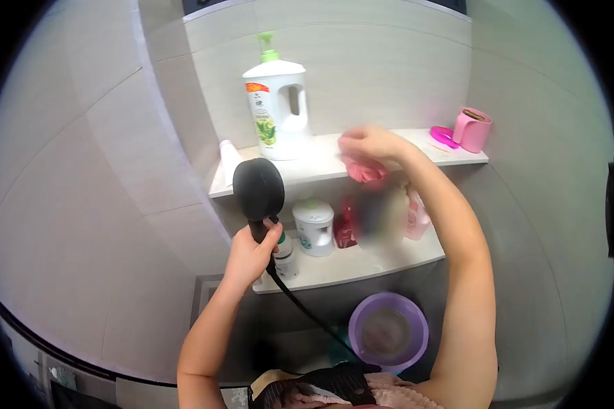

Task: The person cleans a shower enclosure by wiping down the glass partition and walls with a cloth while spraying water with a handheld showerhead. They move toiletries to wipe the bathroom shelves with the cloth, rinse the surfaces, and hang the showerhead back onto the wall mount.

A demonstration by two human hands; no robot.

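My left hand [252, 251] is wrapped round the handle of a black shower head [258, 187], which stands upright with its hose trailing down to the right. Over the upper shelf, my right hand [370, 144] is closed on a crumpled pink cloth [365, 169]. Below the cloth is a motion-smeared shape [381, 217] in dark and pale tones; I cannot make out whether it belongs to the cloth. A large white pump bottle [273, 109] with a green top stands on the upper shelf, between my two hands.
The upper shelf [327, 150] also bears a white tube [229, 162], a pink cup [472, 131] and a magenta ring-shaped item [444, 136]. On the lower shelf [334, 273] are a white handled bottle [315, 232] and several others. A purple basin [423, 334] sits below.
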